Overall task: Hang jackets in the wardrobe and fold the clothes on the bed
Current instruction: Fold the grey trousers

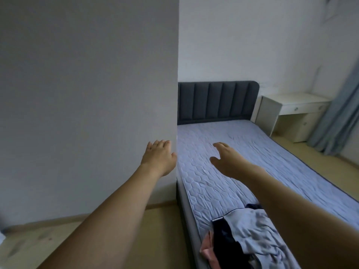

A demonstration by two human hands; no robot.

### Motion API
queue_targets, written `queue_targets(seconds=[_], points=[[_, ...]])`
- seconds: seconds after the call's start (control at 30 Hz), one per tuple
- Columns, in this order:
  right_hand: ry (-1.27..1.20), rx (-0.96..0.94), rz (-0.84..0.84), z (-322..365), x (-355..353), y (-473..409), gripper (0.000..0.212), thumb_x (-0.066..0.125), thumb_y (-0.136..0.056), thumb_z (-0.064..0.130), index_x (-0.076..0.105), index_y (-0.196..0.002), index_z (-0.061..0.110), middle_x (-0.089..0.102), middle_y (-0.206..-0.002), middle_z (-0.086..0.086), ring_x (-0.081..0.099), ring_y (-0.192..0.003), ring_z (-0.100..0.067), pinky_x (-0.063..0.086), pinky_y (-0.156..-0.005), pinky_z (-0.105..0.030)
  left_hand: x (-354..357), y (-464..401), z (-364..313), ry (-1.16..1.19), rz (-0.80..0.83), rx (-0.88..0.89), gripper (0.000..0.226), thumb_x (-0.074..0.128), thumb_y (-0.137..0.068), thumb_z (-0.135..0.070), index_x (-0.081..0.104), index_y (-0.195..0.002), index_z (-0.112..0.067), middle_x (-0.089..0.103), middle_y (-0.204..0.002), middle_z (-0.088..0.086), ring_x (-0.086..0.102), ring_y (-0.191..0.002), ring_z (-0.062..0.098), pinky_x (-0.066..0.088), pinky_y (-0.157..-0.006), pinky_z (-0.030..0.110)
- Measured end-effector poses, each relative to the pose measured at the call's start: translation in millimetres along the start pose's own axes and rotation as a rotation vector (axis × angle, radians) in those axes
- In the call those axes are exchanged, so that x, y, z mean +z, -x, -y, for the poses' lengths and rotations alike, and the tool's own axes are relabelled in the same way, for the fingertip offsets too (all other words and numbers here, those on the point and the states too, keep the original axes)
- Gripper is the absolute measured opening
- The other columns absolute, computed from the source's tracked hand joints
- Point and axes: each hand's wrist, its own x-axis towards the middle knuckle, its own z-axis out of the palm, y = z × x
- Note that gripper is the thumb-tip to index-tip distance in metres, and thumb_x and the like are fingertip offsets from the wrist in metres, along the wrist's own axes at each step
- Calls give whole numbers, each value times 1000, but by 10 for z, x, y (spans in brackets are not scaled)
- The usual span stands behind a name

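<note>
Head view: my left hand (158,156) and right hand (226,159) reach forward at frame centre, each grip apart and empty, while the clothes (245,240) lie heaped unfolded on the bed (223,152) at lower right, so folding seems unstarted, wardrobe unseen.

A home bedroom. A bed (242,167) with a dark padded headboard (217,101) and quilted mattress cover stands against a white wall, a heap of clothes (242,241) on its near end. Beside it are a white desk (291,107) with drawers and a blue curtain (338,113).
</note>
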Motion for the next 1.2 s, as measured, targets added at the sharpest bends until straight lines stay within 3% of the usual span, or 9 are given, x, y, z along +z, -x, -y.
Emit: queue_targets(seconds=[0.2, 0.3, 0.47, 0.67, 0.77, 0.87, 1.0, 1.07, 1.2], points=[[-27, -6, 135, -1355, -206, -97, 59, 48, -100, 31, 25, -152, 14, 25, -159, -4, 31, -142, -24, 27, -115, -37, 400, -313, -1191, 49, 58, -75, 55, 29, -102, -33, 24, -153, -13, 28, -159, 7, 25, -145, 25, 10, -122, 46], [-38, 33, 196, -1987, -293, -261, 59, 46, -100, 29, 24, -152, 13, 24, -159, -5, 29, -143, -24, 26, -115, -37, 675, -545, -1604, 66, 102, -107, 53, 32, -100, -33, 30, -150, -14, 35, -155, 8, 33, -141, 26, 18, -120, 45], [-39, 67, 235, -2983, -161, -637, 58, 45, -100, 27, 23, -152, 12, 23, -159, -6, 29, -143, -24, 27, -113, -36, 1368, -1071, -2099, 219, 181, -248, 45, 35, -99, -30, 43, -137, -9, 47, -142, 15, 47, -125, 35, 38, -104, 39], [-93, 78, 397, -4512, 261, -1214, 58, 43, -101, 27, 21, -153, 13, 21, -159, -4, 30, -142, -23, 29, -111, -35, 2688, -1603, -2953, 393, 331, -447, 35, 41, -94, -27, 50, -118, -3, 57, -125, 20, 55, -110, 35, 43, -84, 36], [-136, 137, 485, -5353, 572, -1490, 57, 42, -101, 24, 22, -153, 14, 22, -159, -6, 38, -136, -25, 38, -100, -33, 3309, -1803, -3519, 390, 391, -536, 31, 41, -94, -29, 49, -116, -9, 54, -130, 17, 54, -114, 32, 43, -86, 35], [-118, 152, 587, -6173, 984, -1685, 56, 42, -99, 20, 25, -152, 13, 27, -156, -6, 48, -118, -23, 42, -81, -26, 3936, -1958, -4101, 449, 473, -607, 43, 41, -98, -31, 43, -137, -11, 45, -145, 12, 47, -127, 29, 39, -98, 34], [-77, 187, 666, -6997, 1566, -1800, 50, 45, -97, 16, 35, -145, 5, 38, -148, -12, 47, -125, -28, 42, -95, -33, 4855, -2007, -4846, 532, 582, -628, 48, 40, -97, -30, 40, -141, -12, 43, -146, 9, 46, -128, 28, 39, -101, 33], [-81, 178, 689, -7365, 1979, -1841, 54, 44, -97, 16, 30, -149, 10, 33, -152, -9, 48, -125, -25, 42, -86, -28, 5428, -2014, -5205, 579, 617, -630, 48, 39, -97, -27, 39, -142, -12, 45, -144, 10, 47, -127, 28, 39, -98, 33], [-95, 101, 771, -8067, 3067, -1837, 46, 43, -92, 8, 39, -136, 20, 41, -142, -8, 57, -88, -19, 42, -60, -24, 6677, -1855, -5871, 658, 720, -614, 26, 41, -99, -18, 53, -118, -5, 58, -121, 15, 56, -112, 32, 43, -86, 34]])
